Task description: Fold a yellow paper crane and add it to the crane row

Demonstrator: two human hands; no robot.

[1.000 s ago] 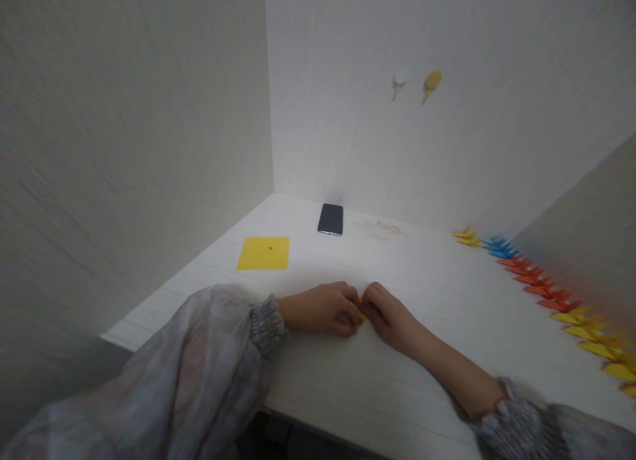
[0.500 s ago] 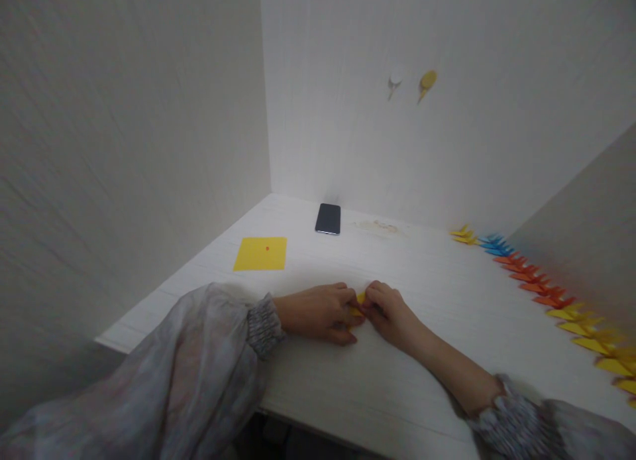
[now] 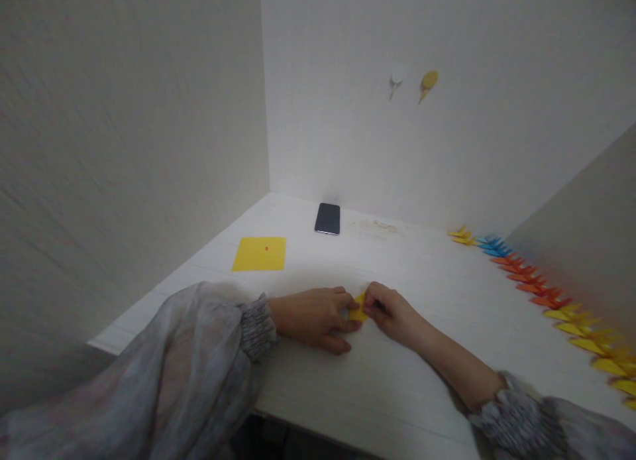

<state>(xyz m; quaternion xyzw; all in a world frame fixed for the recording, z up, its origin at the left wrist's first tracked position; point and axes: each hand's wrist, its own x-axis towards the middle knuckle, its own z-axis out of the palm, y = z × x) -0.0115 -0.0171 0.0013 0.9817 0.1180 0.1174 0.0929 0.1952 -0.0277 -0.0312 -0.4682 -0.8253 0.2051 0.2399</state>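
Both my hands meet on the white table (image 3: 427, 274) over a small folded yellow paper piece (image 3: 358, 308). My left hand (image 3: 313, 316) lies over its left side, fingers curled and pressing down on it. My right hand (image 3: 392, 311) pinches its right edge with thumb and fingers closed. Most of the paper is hidden under the fingers. Loose grey sleeves cover both forearms.
A flat yellow paper square (image 3: 259, 254) lies at the left. A dark phone (image 3: 328, 218) rests near the back corner. A row of folded paper pieces (image 3: 541, 291), yellow, blue, orange and yellow, runs along the right wall. Walls enclose the table on three sides.
My hands have stayed together on the yellow piece. A little more of the yellow paper shows between the fingers now. The view has shifted slightly.
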